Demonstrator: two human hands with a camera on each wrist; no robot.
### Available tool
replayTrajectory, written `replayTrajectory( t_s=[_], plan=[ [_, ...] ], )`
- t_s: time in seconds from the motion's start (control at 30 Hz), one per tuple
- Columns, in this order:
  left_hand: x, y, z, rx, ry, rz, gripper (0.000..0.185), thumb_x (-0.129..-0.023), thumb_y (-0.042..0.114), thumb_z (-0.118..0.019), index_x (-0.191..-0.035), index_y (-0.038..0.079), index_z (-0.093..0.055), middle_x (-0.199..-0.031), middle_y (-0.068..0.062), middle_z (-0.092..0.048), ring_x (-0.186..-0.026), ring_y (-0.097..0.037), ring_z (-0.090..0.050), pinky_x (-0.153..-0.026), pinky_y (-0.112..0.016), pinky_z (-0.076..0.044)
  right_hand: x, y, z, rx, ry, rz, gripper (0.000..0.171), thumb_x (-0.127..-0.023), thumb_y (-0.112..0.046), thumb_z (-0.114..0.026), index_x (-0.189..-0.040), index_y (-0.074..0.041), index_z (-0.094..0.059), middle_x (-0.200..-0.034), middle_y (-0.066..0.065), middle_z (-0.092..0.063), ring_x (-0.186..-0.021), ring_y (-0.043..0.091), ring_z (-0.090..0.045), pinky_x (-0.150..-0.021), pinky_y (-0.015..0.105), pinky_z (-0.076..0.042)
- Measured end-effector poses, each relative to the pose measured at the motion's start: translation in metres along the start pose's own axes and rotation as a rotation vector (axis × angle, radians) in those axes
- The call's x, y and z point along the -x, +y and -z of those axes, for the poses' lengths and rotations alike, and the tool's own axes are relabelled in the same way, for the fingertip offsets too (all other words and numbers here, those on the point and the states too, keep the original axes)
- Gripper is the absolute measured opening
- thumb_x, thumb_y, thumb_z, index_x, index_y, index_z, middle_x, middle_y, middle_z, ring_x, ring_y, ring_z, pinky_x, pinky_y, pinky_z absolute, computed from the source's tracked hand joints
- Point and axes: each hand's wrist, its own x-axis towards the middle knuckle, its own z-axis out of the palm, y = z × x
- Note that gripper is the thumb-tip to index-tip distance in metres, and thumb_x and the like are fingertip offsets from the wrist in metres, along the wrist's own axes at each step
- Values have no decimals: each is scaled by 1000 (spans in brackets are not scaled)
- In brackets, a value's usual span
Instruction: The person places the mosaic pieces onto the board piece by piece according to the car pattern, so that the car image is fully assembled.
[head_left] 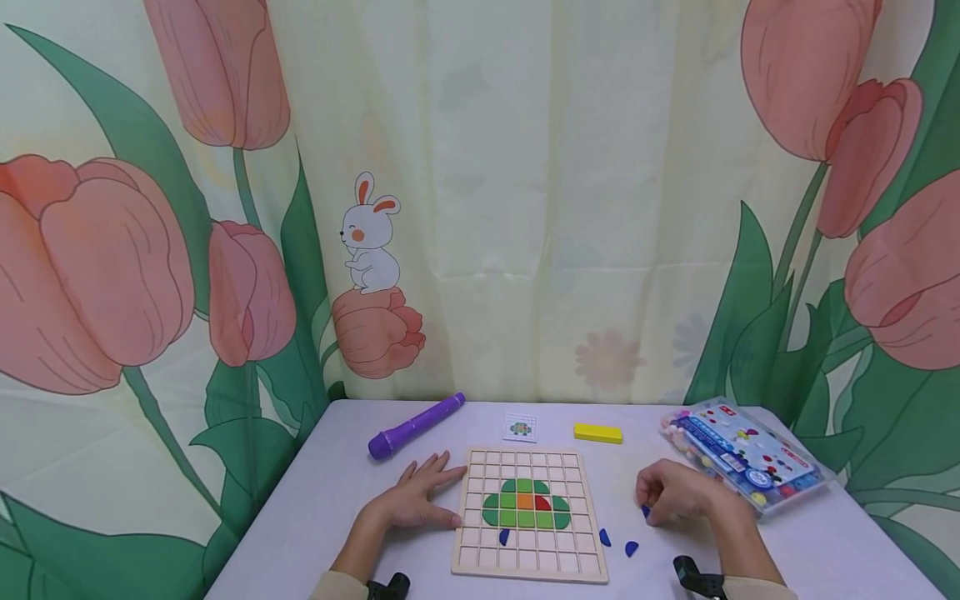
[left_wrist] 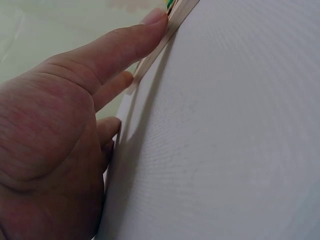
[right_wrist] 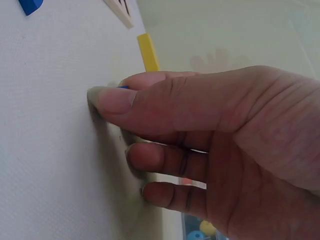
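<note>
From the head view, a wooden grid board was seen near the front edge of the counter. A green dome with one orange and one red tile was already laid in its middle, and one blue piece sat in a cell below it; most cells were left unfilled. The left hand was laid flat, fingers straight, against the board's left edge. The right hand was curled on a small blue piece. Two more blue pieces lay loose beside the board.

In the left wrist view, the straight fingers were pressed to the board's rim.

In the right wrist view, the blue piece was pinched against the counter; a yellow block lay toward the far edge.
</note>
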Motion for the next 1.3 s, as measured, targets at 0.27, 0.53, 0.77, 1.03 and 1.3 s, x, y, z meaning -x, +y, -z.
replayTrajectory(
  t_s=[0.27,0.53,0.77,1.03,1.3],
  plan=[
    [0,3,0,5,-3,5,90,-80,59,-82,-158,31,-46,-175,-12,-17,-163,-39,-4,-128,-67,6,-5,-1,0,-2,-24,123,23,-78,-1,-87,-90,-6,-68,-81,5,-63,-78,22,-57,-68,31,-45],
    [1,2,0,4,-1,-1,90,-80,58,-82,-158,31,-46,-175,-13,-17,-163,-40,-5,-127,-67,5,-9,-9,-5,-39,19,204,15,-84,0,-81,-93,-5,-69,-82,5,-65,-79,21,-58,-69,28,-48],
    [2,3,2,-9,-1,-5,90,-80,58,-82,-158,30,-45,-175,-14,-16,-163,-40,-5,-127,-67,5,-19,-28,-15,-49,88,335,11,-90,-5,-77,-100,-6,-74,-91,2,-71,-88,21,-60,-77,21,-53],
    [1,2,2,-15,2,-20,90,-81,57,-81,-159,29,-45,-175,-15,-16,-163,-40,-6,-127,-67,4,-26,-45,-29,-61,129,366,9,-93,-6,-75,-102,-8,-76,-92,-1,-73,-87,20,-62,-76,20,-55],
    [1,1,1,-24,-1,-15,89,-82,57,-81,-159,29,-45,-175,-15,-17,-163,-40,-6,-128,-67,4,-25,-63,-38,-75,159,390,9,-94,-5,-73,-103,-7,-76,-92,-2,-73,-86,19,-63,-76,20,-56]
  ],
)
